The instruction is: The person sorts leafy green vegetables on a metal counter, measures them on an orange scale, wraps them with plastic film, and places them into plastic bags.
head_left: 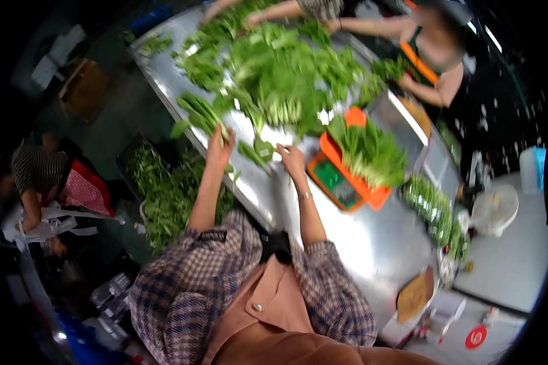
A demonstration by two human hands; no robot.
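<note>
A bunch of long-stemmed leafy greens point(198, 109) is in my left hand point(220, 146), its fingers closed round the pale stems above the steel table point(353, 243). My right hand point(291, 159) is beside some small loose leaves point(263, 149), fingers loosely bent and apart, with no held thing visible; the picture is slightly blurred there. A large heap of greens point(274, 73) covers the table beyond both hands. Right of my right hand, more greens point(371, 152) lie in an orange tray point(376, 198) on an orange scale point(323, 179) with a lit green display.
Co-workers' arms point(371, 24) reach over the table's far end; a co-worker point(42, 170) handles white strips at left. A crate of greens point(164, 201) stands below the left edge. Bagged greens point(426, 207), a metal box point(396, 115) and a white fan point(495, 208) are at right.
</note>
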